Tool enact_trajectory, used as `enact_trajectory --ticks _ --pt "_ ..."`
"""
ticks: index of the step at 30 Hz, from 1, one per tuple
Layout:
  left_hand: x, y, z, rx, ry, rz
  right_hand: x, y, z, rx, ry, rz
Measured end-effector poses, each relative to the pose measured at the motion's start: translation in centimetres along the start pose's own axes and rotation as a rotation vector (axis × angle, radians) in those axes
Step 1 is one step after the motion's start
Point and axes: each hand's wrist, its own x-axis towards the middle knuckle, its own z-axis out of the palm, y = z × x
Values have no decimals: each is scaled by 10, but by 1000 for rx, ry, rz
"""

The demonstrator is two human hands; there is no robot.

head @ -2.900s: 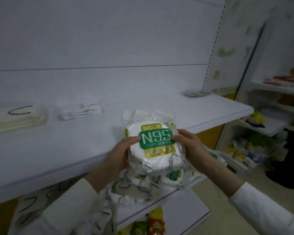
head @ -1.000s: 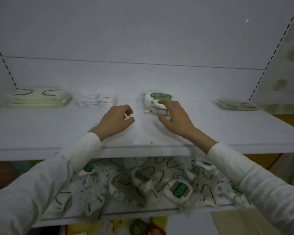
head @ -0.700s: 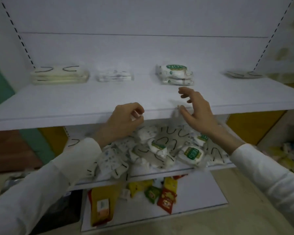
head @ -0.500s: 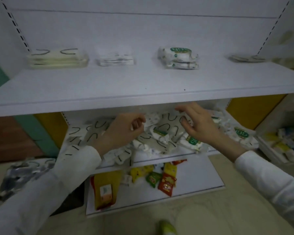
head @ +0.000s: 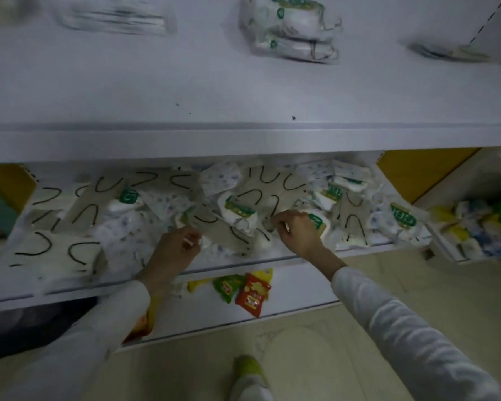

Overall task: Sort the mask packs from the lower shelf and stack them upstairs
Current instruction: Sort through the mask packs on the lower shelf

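Nearest, snack packets (head: 252, 293) lie on the bottom shelf (head: 295, 299). Above, on the lower shelf (head: 243, 263), the left hand (head: 175, 250) curls its fingers at a beige mask pack (head: 217, 230); the right hand (head: 298, 231) curls over a green-labelled N95 pack (head: 317, 222). Whether either has truly gripped is too blurred to tell. Both work in the jumbled mask packs (head: 113, 204), probably picking one kind. Farthest, the upper shelf (head: 243, 91) carries a stack of N95 packs (head: 289, 27), set apart from other sorted stacks (head: 116, 17).
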Motion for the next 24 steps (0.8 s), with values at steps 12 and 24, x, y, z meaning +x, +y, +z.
enact_trajectory --ticks 12,24 --pt "55 0 92 -186 177 -167 127 69 68 618 -65 835" --pt "55 -4 78 -834 182 -395 109 39 59 1363 -166 730"
